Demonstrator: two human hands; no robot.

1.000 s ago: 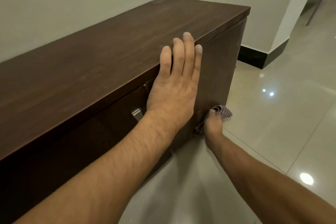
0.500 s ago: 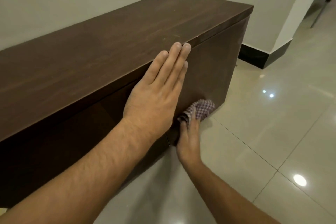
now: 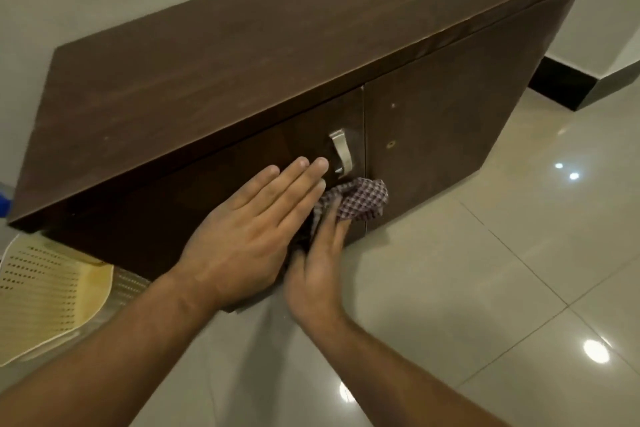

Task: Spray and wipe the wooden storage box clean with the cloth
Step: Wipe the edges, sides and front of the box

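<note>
The dark brown wooden storage box (image 3: pixel 242 55) stands against the wall, its long top and two front doors in view. A metal handle (image 3: pixel 341 152) sits on the left door. My left hand (image 3: pixel 252 236) lies flat on that door with the fingers together, just left of the handle. My right hand (image 3: pixel 315 270) presses a checked cloth (image 3: pixel 360 199) against the lower front, below the handle, at the seam between the doors. The right hand is blurred. No spray bottle is visible.
A pale yellow perforated plastic basket (image 3: pixel 45 295) lies on the floor at the box's left end. Glossy beige floor tiles (image 3: pixel 485 288) stretch to the right. A wall corner with black skirting (image 3: pixel 561 83) stands past the box's right end.
The view has pulled back and shifted left, showing the whole box and the basket. Both hands slid left and down along the front; the cloth went from the right edge to the door seam.
</note>
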